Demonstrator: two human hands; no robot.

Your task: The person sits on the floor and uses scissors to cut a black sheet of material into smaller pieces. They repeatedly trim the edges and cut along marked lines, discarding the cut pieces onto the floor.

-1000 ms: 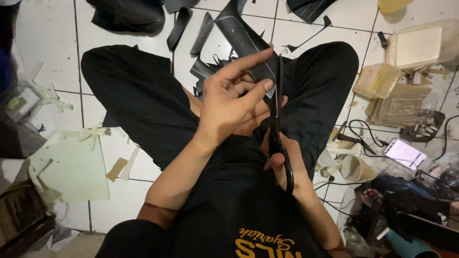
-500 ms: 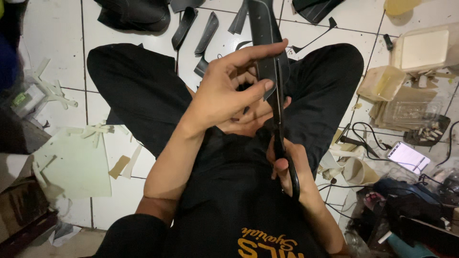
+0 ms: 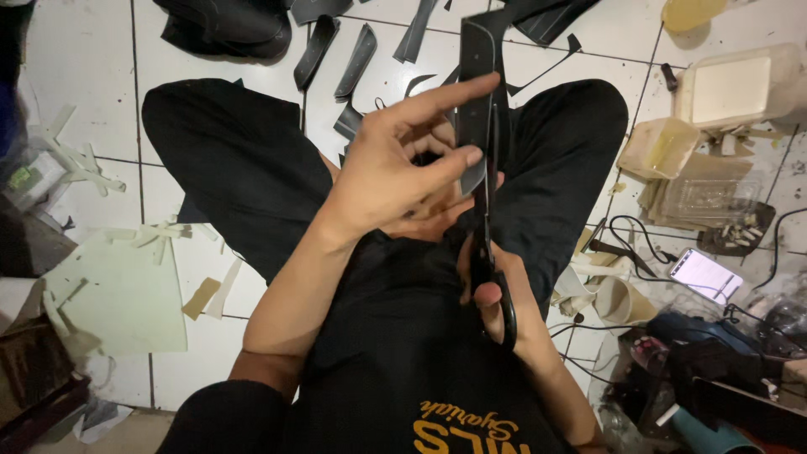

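I sit cross-legged in black clothes on a white tiled floor. My left hand (image 3: 402, 164) pinches a long strip of black sheet material (image 3: 479, 76) that stands upright in front of me. My right hand (image 3: 492, 290) sits lower, near my lap, with fingers through the handles of black scissors (image 3: 486, 227). The scissor blades point up along the strip's edge, just under my left thumb and fingers.
Several cut black pieces (image 3: 357, 59) lie on the floor (image 3: 84, 50) ahead. A pale green sheet with offcuts (image 3: 118, 294) lies at left. At right are plastic containers (image 3: 735, 84), a lit phone (image 3: 704, 275), a cup (image 3: 618, 298) and cables.
The black strip has swung from a tilt to nearly upright and my left hand has shifted slightly right with it. The scissors have stayed along its edge.
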